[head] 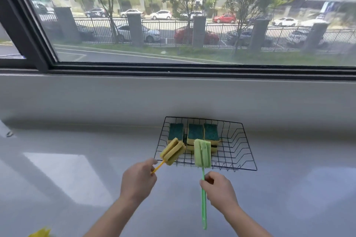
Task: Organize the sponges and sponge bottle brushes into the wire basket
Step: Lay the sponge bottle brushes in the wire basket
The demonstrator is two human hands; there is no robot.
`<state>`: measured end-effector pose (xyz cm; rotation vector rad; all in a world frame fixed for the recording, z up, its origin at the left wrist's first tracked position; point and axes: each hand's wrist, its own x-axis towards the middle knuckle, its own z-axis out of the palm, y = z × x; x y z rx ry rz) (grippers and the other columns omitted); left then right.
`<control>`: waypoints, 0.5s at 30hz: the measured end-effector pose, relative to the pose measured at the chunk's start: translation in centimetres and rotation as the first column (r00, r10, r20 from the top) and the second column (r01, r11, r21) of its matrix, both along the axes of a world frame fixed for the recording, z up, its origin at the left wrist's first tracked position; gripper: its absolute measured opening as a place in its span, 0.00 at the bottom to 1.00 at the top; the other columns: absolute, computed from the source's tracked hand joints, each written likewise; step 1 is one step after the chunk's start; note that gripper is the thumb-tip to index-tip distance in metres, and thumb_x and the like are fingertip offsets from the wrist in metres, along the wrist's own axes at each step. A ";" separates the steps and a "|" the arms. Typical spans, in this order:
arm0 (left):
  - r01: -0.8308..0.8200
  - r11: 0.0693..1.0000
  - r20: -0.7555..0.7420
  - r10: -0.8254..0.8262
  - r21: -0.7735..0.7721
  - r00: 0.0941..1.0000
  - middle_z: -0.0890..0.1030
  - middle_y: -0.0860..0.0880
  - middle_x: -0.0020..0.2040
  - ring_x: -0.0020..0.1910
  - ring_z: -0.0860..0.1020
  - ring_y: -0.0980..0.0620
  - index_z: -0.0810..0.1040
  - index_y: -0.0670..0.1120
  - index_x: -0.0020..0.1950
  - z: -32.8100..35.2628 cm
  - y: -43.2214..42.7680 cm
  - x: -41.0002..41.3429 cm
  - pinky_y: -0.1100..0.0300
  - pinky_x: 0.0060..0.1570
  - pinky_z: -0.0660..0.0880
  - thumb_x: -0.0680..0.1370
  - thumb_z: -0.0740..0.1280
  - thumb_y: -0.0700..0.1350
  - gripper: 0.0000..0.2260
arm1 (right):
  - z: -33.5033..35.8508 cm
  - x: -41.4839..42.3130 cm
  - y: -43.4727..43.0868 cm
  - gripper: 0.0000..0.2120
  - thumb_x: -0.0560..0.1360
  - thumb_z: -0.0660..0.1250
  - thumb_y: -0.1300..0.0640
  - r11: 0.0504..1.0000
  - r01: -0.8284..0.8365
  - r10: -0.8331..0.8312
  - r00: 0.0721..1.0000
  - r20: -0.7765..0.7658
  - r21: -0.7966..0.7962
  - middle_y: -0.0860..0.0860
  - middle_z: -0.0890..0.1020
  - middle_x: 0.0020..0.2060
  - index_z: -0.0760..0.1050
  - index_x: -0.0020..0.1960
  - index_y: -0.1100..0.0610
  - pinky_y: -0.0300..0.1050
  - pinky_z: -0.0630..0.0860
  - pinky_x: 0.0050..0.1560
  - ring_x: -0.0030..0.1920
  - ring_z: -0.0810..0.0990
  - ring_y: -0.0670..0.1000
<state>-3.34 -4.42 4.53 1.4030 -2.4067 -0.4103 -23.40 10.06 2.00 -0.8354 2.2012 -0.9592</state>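
Black wire basket (243,147) on grey worktop (77,159), green-topped yellow sponges (195,133) inside. My left hand (137,181), grip clamped on yellow sponge bottle brush (172,151), at its near-left corner. Right hand (219,190) pinches green sponge bottle brush (202,153), head over its front edge.

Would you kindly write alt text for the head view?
Left hand holds a yellow brush and right hand a green brush, both heads over the wire basket's front. Sponges sit inside, below a street-facing window.
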 end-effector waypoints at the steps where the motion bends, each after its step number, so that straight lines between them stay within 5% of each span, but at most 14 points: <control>1: 0.040 0.999 0.009 -0.039 -0.016 0.999 0.84 0.56 0.47 0.47 0.80 0.49 0.79 0.57 0.56 0.4 -0.6 -1.1 0.57 0.40 0.74 0.72 0.66 0.42 0.16 | -0.1 -0.6 0.5 0.06 0.73 0.67 0.53 0.999 0.029 -0.029 0.999 0.018 -0.013 0.51 0.81 0.35 0.76 0.39 0.54 0.50 0.77 0.37 0.35 0.79 0.54; 8: 0.386 0.905 0.154 -0.362 -0.179 0.919 0.79 0.51 0.36 0.40 0.74 0.48 0.81 0.53 0.46 1.6 -4.3 -9.5 0.54 0.33 0.76 0.75 0.64 0.39 0.10 | -0.8 -4.0 3.2 0.08 0.74 0.70 0.52 0.979 0.202 -0.198 0.976 0.085 -0.031 0.50 0.80 0.33 0.77 0.37 0.53 0.55 0.80 0.41 0.38 0.82 0.58; 15: 0.550 0.829 0.292 -0.503 -0.104 0.813 0.78 0.53 0.36 0.39 0.73 0.51 0.81 0.53 0.46 -1.8 -6.0 -15.7 0.58 0.32 0.74 0.76 0.66 0.35 0.12 | -1.0 -7.2 3.8 0.08 0.73 0.71 0.57 0.948 0.316 -0.308 0.942 0.135 -0.042 0.47 0.78 0.28 0.78 0.36 0.51 0.53 0.79 0.38 0.32 0.78 0.51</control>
